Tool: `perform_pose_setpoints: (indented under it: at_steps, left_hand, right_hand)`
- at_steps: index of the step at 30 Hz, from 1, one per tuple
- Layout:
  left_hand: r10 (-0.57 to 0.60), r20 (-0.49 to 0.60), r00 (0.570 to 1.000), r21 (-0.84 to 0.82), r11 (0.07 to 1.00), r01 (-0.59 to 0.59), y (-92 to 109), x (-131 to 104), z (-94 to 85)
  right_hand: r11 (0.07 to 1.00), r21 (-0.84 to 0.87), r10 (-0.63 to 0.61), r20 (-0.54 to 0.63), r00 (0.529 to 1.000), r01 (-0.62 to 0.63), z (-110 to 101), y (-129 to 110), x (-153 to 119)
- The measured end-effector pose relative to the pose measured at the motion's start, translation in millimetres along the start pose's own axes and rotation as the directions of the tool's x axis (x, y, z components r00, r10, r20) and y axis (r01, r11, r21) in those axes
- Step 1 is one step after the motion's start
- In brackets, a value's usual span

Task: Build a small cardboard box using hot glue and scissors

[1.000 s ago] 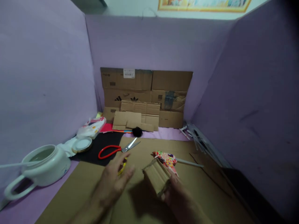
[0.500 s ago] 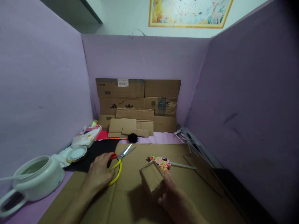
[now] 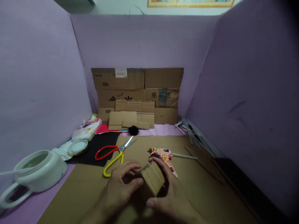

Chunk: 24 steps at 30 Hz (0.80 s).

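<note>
A small cardboard box (image 3: 153, 179) is held tilted above the cardboard sheet on the table. My right hand (image 3: 171, 189) grips its right side, thumb low at the front and fingers over the top edge. My left hand (image 3: 125, 183) is at the box's left side, its thumb against the edge and its fingers curled round. Scissors with one red and one yellow handle (image 3: 112, 164) lie open to the left, beyond my left hand. Just behind the box lies a colourful patterned glue gun (image 3: 163, 155) with a clear stick in its back.
A white mug (image 3: 43, 174) with a handle stands at the left, near a round lid (image 3: 78, 146) and a plastic packet (image 3: 87, 129). Black yarn (image 3: 133, 130) and cardboard pieces (image 3: 123, 119) are at the back. Clear sticks (image 3: 193, 132) lie at the right.
My left hand has left the scissors and moved right onto the box. The box has turned in my right hand. The view has tipped lower.
</note>
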<state>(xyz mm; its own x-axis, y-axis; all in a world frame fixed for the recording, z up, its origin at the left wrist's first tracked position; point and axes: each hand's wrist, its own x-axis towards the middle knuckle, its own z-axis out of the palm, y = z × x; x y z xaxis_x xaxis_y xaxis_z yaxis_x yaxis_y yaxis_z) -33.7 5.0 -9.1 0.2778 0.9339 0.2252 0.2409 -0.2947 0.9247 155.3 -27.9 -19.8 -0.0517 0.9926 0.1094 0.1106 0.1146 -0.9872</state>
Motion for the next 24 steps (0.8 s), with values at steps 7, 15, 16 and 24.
perform_pose_setpoints:
  at_steps: [7, 15, 16, 24]
  left_hand:
    - [0.551, 0.088, 0.830, 0.517, 0.687, -0.511, 15, -3, -11.5]
    - [0.759, 0.134, 0.637, 0.639, 0.425, -0.641, 14, -5, -5.5]
    - [0.762, 0.139, 0.632, 0.635, 0.421, -0.647, 14, -6, -5.8]
    - [0.762, 0.141, 0.632, 0.634, 0.421, -0.649, 15, -7, -7.6]
  right_hand:
    - [0.995, -0.095, -0.005, 0.057, 0.998, 0.011, 0, 1, 0]
    - [0.966, -0.222, -0.122, 0.046, 0.991, 0.130, 3, 3, -5]
    - [0.962, -0.231, -0.136, 0.049, 0.989, 0.144, 3, 4, -5]
    - [0.954, -0.236, -0.174, 0.072, 0.982, 0.186, 2, 6, -7]
